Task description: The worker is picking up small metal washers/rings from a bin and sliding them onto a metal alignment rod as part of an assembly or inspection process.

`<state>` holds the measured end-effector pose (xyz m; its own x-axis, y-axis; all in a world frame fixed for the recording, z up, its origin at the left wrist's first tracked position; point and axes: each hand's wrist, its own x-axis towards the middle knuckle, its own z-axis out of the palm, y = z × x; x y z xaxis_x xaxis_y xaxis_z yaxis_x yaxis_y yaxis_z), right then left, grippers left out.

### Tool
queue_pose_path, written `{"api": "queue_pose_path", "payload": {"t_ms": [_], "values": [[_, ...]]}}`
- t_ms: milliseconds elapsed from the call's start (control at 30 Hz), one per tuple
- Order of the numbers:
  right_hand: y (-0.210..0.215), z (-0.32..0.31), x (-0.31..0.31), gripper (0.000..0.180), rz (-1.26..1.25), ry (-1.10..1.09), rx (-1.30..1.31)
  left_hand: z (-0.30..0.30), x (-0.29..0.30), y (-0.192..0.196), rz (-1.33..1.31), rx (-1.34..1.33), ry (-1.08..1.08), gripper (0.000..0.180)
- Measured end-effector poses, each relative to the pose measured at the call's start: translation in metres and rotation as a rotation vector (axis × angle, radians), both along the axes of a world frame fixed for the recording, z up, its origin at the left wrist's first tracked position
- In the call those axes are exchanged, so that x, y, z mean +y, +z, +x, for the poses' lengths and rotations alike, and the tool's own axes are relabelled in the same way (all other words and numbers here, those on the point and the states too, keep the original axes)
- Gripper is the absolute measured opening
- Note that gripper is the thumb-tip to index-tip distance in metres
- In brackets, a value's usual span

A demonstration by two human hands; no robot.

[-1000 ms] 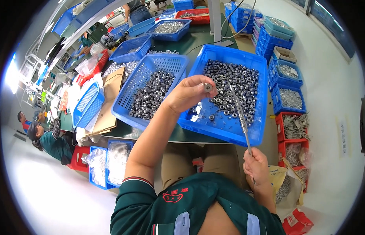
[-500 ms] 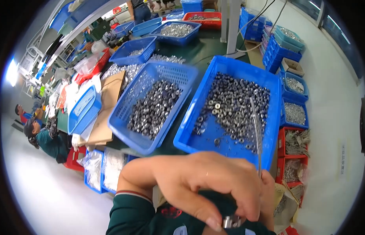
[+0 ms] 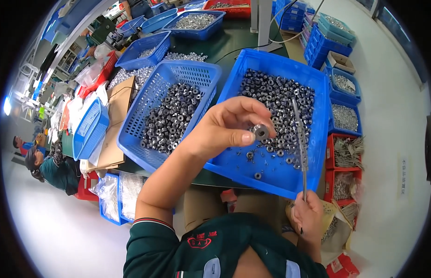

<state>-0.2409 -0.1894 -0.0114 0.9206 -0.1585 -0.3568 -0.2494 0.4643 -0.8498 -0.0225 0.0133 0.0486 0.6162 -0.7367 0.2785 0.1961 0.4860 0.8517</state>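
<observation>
Between the thumb and fingers of my left hand (image 3: 234, 125) is a small steel ring (image 3: 261, 133), its hole facing up toward me. The hand is raised above the left side of a solid blue tray (image 3: 275, 183) holding many loose dark and shiny rings (image 3: 275, 99). My right hand (image 3: 308, 213), at the tray's near right edge, is closed around the lower end of a slim metal rod (image 3: 304, 178). The rod stands up over the tray, and its upper stretch looks thicker and ridged; I cannot make out what is on it.
Left of the tray stands a perforated blue basket (image 3: 132, 139) of similar rings. Cardboard (image 3: 116, 132) and an upended blue basket (image 3: 90, 129) lie farther left. Stacked blue bins (image 3: 343, 120) and red bins (image 3: 333, 153) line the right. Two seated people are at far left.
My left hand has risen from near my chest, carrying the ring forward and up over the tray. My right hand, partly hidden behind it before, now shows plainly, still on the rod.
</observation>
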Motion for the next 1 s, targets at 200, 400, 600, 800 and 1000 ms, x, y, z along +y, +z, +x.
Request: {"api": "queue_pose_path", "payload": {"t_ms": [200,400,600,800,1000], "values": [[-0.010,-0.007,-0.009,0.010,-0.009,0.132,-0.089,0.000,0.006,-0.014,-0.050,-0.039,0.018,0.031],[-0.012,-0.024,-0.009,0.024,0.107,0.345,-0.234,0.011,0.011,-0.033,-0.047,0.071,0.120,0.028],[-0.006,-0.023,-0.001,0.020,0.049,0.425,-0.141,0.004,0.013,-0.031,-0.004,0.067,0.120,0.026],[-0.006,-0.025,0.003,0.018,0.071,0.444,-0.108,0.004,0.016,-0.030,0.081,0.037,0.131,0.029],[-0.003,-0.029,0.006,0.018,0.053,0.423,-0.134,0.004,0.014,-0.037,0.062,0.072,0.097,0.024]]}}
